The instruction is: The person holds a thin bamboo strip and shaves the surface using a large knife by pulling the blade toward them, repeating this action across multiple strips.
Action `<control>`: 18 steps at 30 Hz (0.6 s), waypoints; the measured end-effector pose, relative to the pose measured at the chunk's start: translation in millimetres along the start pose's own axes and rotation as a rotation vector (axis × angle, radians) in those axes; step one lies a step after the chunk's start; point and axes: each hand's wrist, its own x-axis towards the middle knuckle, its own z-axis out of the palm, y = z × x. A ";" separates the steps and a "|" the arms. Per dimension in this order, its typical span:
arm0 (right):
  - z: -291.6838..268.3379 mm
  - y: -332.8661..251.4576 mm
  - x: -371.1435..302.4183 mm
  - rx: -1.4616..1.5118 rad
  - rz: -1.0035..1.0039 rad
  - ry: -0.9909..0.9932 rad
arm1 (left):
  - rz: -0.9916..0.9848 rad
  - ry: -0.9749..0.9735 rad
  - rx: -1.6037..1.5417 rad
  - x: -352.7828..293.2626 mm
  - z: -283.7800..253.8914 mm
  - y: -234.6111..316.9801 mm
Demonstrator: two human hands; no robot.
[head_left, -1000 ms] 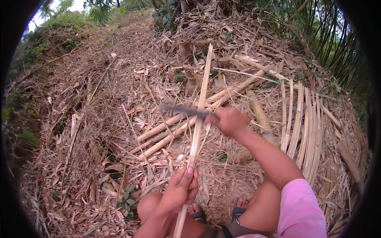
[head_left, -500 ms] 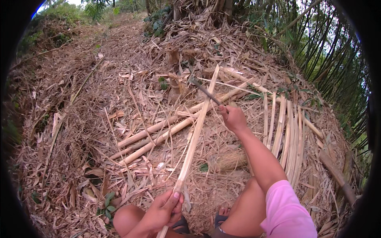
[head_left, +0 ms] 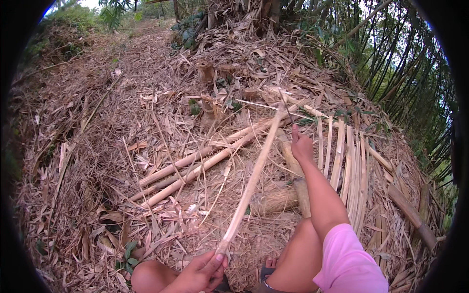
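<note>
My left hand (head_left: 204,272), low in the view between my knees, is closed around the near end of a long pale bamboo strip (head_left: 254,183). The strip slants away from me, up and to the right, and looks slightly blurred. Farther out, my right hand (head_left: 302,145) grips a knife with a thin dark blade (head_left: 287,105); its handle is mostly hidden in my fist. The blade points up and away, close beside the strip's far end. Whether blade and strip touch, I cannot tell.
Several bamboo poles (head_left: 205,168) lie crossed on the leaf-littered ground ahead. Split bamboo strips (head_left: 348,166) rest in a row at the right. A short log (head_left: 273,201) lies near my feet. Cut stumps (head_left: 210,110) stand farther off, and a bamboo thicket (head_left: 400,73) rises at the right.
The knife's blade has swung from pointing up-left across the strip to pointing nearly straight away. My right hand has moved slightly right, and the strip's far end has shifted right and lower.
</note>
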 end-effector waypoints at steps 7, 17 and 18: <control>27.0 -10.9 -3.0 0.262 0.121 -0.118 | 0.139 -0.016 -0.221 25.9 -9.2 26.3; -14.9 -118.5 -102.2 0.555 -0.156 -0.574 | 0.290 -0.008 -0.245 87.7 -15.6 53.1; -17.7 -128.7 -113.9 0.584 -0.189 -0.600 | 0.297 -0.013 -0.242 87.8 -14.6 54.1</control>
